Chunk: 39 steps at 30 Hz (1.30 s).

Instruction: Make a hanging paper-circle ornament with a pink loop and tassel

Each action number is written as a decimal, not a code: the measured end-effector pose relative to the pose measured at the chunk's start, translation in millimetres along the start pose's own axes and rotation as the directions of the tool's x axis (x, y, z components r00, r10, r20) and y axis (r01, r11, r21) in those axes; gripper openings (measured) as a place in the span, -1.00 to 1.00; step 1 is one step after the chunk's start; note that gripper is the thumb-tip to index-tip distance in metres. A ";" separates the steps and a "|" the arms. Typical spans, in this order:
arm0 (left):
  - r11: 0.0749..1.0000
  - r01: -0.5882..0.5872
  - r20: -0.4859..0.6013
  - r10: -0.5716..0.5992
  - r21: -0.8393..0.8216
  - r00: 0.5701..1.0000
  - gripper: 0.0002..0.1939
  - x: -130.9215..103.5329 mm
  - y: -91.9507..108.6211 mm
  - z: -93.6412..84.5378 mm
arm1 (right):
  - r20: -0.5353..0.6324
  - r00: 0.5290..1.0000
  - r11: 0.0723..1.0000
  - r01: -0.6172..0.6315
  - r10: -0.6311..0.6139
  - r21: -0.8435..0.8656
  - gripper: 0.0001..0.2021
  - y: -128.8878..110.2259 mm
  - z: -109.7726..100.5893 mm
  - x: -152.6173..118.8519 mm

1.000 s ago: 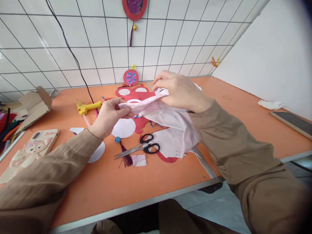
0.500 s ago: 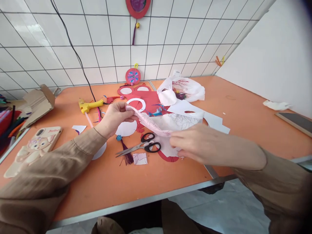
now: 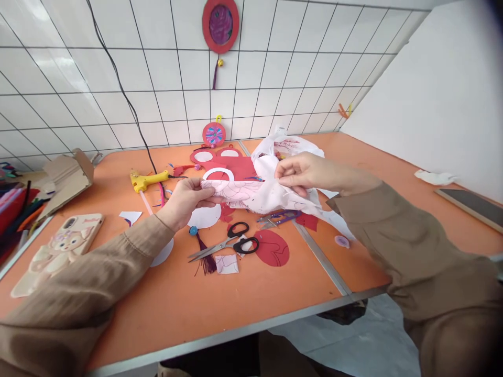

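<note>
Between my two hands hangs a piece of pale pink and white fabric with a fine line pattern. My left hand pinches its left end between thumb and fingers. Farther right, my right hand grips the cloth near its upper edge, where it bunches and drapes down. Below it lie black-handled scissors, partly open, over a purple tassel with a blue bead. A small fabric square rests under the scissors, and a red oval piece with drawn lines sits beside them.
A yellow glue gun lies at the left, near a phone in a cartoon case and a torn cardboard box. Behind the cloth are red sheets and a white plastic bag. Purple-handled snips lie under the fabric.
My right hand has risen and moved away from me, lifting the fabric's right part. The red oval and purple-handled snips now show beneath. My left hand keeps its hold. The view has tilted up slightly.
</note>
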<state>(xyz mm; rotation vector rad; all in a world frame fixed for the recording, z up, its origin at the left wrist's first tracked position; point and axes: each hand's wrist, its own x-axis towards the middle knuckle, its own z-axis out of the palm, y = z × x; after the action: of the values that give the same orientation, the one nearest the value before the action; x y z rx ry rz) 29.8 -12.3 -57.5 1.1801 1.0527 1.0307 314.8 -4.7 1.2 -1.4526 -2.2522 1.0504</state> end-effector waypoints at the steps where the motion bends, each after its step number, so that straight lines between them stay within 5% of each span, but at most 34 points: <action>1: 1.000 0.004 -0.001 -0.004 -0.004 1.000 -0.81 0.1 -0.1 -0.2 | -0.015 1.000 1.000 -0.012 0.012 0.027 -0.88 0.3 -0.7 2.8; 8: 0.999 -0.001 0.014 0.002 -0.042 1.000 -0.80 -0.6 2.2 -0.3 | -0.032 0.999 0.989 0.044 -0.040 0.138 -0.90 15.6 -4.1 12.1; 13: 0.999 -0.044 0.043 0.044 0.000 0.998 -0.76 -4.1 1.4 2.0 | 0.232 0.965 0.992 0.122 -0.123 0.016 -0.75 15.9 -13.2 6.7; 16: 0.996 -0.082 0.039 0.081 0.043 0.996 -0.75 -8.2 2.2 5.6 | 0.047 0.975 0.973 0.220 -0.216 -0.076 -0.72 -3.9 3.7 5.9; 21: 0.972 -0.192 0.020 0.191 0.137 0.981 -0.75 -12.7 4.9 7.7 | -0.057 0.883 0.823 0.408 -0.465 -0.395 -0.79 -42.2 51.2 19.1; 26: 0.962 -0.247 0.047 0.243 0.118 0.969 -0.66 -12.2 8.7 5.3 | -0.182 0.911 0.899 0.303 -0.371 -0.316 -0.74 -44.5 64.7 38.3; 30: 0.984 -0.141 0.134 0.126 0.107 0.983 -0.50 -8.0 4.3 3.4 | -0.160 0.933 0.936 0.287 -0.321 -0.204 -0.72 -38.9 63.0 40.1; 34: 0.996 -0.040 0.168 0.026 0.083 0.985 -0.58 -3.5 -6.6 2.5 | -0.168 0.925 0.932 0.307 -0.340 -0.193 -0.71 -36.3 63.8 36.6; 39: 0.995 -0.080 0.172 0.070 0.051 0.983 -0.57 -3.2 -14.1 6.4 | -0.213 0.918 0.932 0.289 -0.334 -0.217 -0.70 -32.4 65.8 37.7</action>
<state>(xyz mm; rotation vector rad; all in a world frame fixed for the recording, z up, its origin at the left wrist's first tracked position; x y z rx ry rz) 36.2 -18.0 -70.7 1.3394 0.9146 0.9440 238.0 -7.8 -28.7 -1.1534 -2.3391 0.5459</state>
